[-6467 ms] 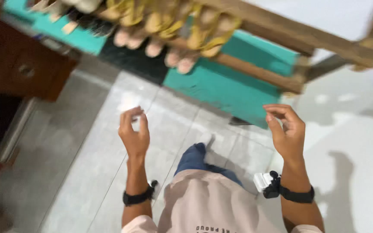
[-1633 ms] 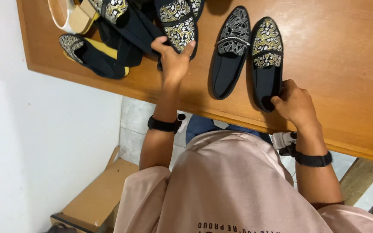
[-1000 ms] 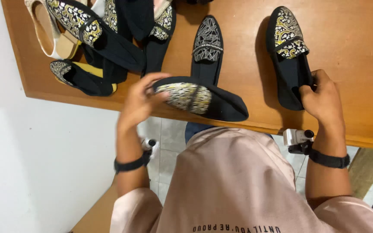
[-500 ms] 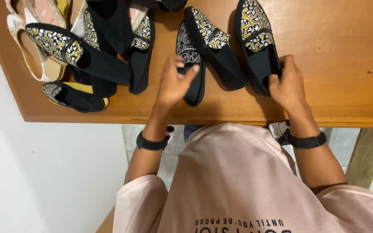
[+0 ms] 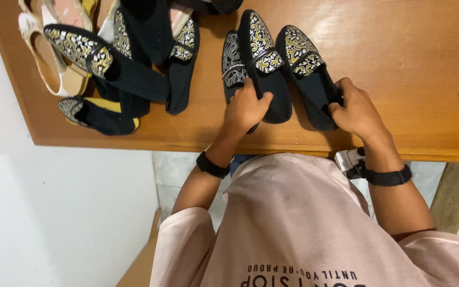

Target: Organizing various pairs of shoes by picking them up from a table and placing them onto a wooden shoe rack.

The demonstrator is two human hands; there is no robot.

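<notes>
Two black slip-on shoes with gold embroidered toes lie side by side on the wooden table (image 5: pixel 399 64). My left hand (image 5: pixel 246 105) grips the heel of the middle gold shoe (image 5: pixel 264 64), which overlaps a black shoe with silver embroidery (image 5: pixel 231 66) lying just to its left. My right hand (image 5: pixel 358 109) holds the heel of the right gold shoe (image 5: pixel 306 69). Both wrists wear black bands.
A heap of black embroidered shoes (image 5: pixel 128 58) and beige sandals (image 5: pixel 41 48) fills the table's left end. A white wall (image 5: pixel 54 212) lies to the left. The table's near edge runs across my chest, and a wooden leg (image 5: pixel 452 191) stands at the right.
My left hand took a gold-embroidered shoe from the pile and carried it right, setting it beside the one under my right hand. The two gold shoes now lie close together.
</notes>
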